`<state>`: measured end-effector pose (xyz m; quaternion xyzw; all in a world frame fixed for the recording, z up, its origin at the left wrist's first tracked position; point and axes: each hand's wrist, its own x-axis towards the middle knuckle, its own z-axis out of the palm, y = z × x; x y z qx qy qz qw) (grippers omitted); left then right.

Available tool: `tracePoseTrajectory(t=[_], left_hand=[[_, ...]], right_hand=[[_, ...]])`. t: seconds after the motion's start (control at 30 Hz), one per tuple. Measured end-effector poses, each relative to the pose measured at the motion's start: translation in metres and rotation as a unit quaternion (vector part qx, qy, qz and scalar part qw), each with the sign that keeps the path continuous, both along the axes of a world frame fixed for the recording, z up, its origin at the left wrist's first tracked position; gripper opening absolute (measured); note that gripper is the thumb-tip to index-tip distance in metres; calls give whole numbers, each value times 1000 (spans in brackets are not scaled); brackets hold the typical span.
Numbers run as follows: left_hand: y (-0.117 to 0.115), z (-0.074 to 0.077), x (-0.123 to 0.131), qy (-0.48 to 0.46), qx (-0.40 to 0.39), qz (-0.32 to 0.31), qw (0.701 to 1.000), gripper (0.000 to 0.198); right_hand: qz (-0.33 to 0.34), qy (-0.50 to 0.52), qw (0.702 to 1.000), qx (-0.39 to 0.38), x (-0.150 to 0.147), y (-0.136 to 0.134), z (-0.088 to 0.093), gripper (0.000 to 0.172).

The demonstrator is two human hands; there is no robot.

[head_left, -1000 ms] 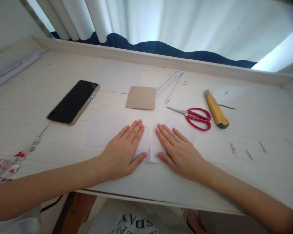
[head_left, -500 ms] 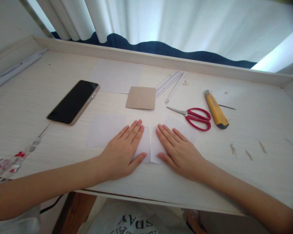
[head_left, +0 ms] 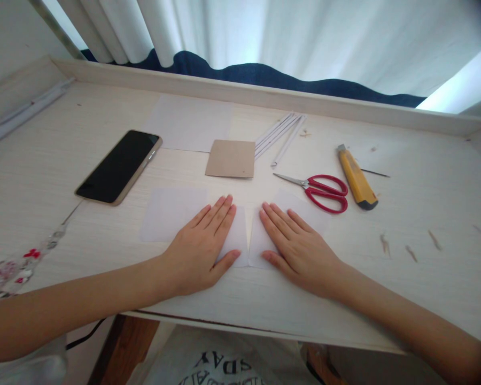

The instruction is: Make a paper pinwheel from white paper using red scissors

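Note:
My left hand [head_left: 203, 246] lies flat with fingers stretched out, pressing on a small white sheet of paper [head_left: 237, 235]. Palm down on a second white sheet of paper [head_left: 257, 251] rests my right hand [head_left: 294, 246], its fingers straight and thumb apart. The two sheets meet near their lower corners, and a narrow wedge of table shows between them higher up. Much of both sheets is hidden under my hands. Another white sheet [head_left: 172, 214] sits left of my left hand. Red-handled scissors [head_left: 326, 191] lie beyond my right hand.
Behind my hands are a brown card square [head_left: 230, 159], rolled white paper sticks [head_left: 278, 136] and a larger white sheet [head_left: 194, 123]. A phone [head_left: 118, 167] with a beaded strap [head_left: 32, 254] lies left. To the right are a yellow utility knife [head_left: 356, 179] and some scraps [head_left: 411, 253].
My right hand has slid slightly to the right with the sheet under it, and the wedge between the sheets is a little wider. My left hand is nearly still.

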<state>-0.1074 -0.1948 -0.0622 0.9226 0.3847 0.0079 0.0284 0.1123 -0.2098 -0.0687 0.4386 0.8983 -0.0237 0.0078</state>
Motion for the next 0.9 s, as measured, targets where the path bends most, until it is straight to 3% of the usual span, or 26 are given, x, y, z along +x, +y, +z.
tracePoseTrajectory(t=[0.9], left_hand=[[0,1,0,-2,-6,0,1000,64]], right_hand=[[0,10,1000,6,0,-2,1,61]])
